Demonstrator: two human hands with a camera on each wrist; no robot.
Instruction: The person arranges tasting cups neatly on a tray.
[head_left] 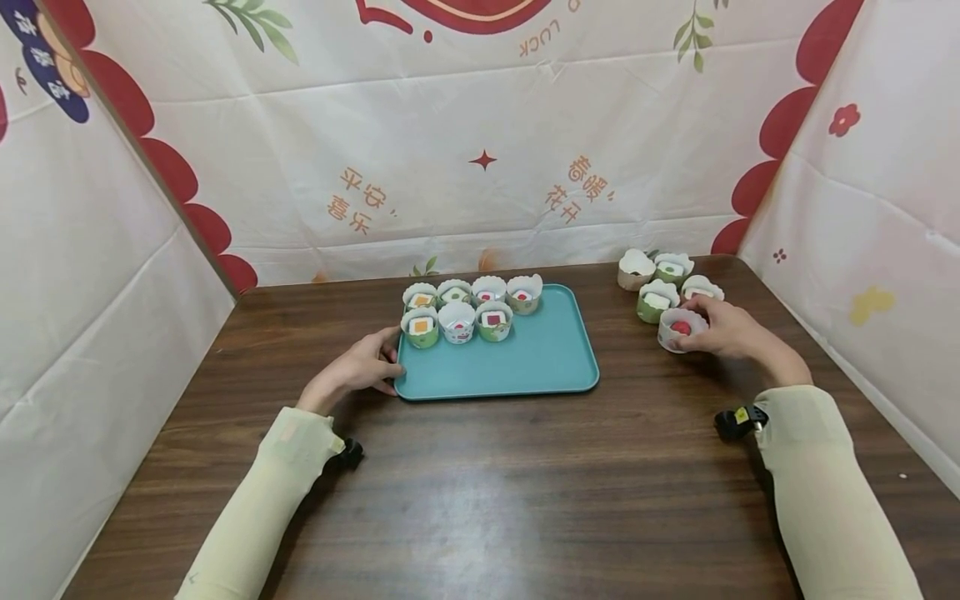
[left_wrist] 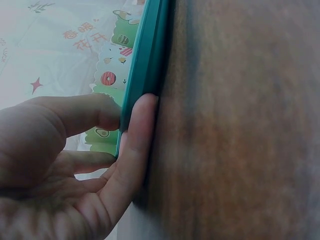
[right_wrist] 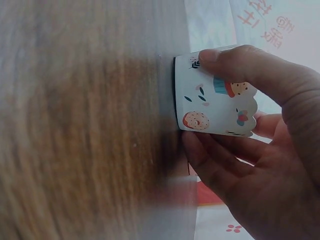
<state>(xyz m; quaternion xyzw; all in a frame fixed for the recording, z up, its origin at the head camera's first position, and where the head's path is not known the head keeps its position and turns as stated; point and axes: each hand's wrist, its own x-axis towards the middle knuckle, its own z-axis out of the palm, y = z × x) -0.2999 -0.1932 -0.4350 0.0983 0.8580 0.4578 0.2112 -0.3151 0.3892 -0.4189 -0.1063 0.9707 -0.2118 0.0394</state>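
Pale-yellow fabric sleeves (head_left: 258, 504) near; my left hand (head_left: 358, 362) pinches teal rectangular tray (head_left: 525, 358), right hand (head_left: 726, 332) grips white printed-paper cup (right_wrist: 202, 107); over-squeezing might crumple it.

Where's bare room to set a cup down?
Free: the right end and front strip of the tray; the table between tray and cup cluster, and between the sleeves. Crowded: the tray's back-left, holding seven cups, and the table's far-right, under that cluster.

Room across near side of tray (head_left: 517, 362); cups (head_left: 458, 333) block far left
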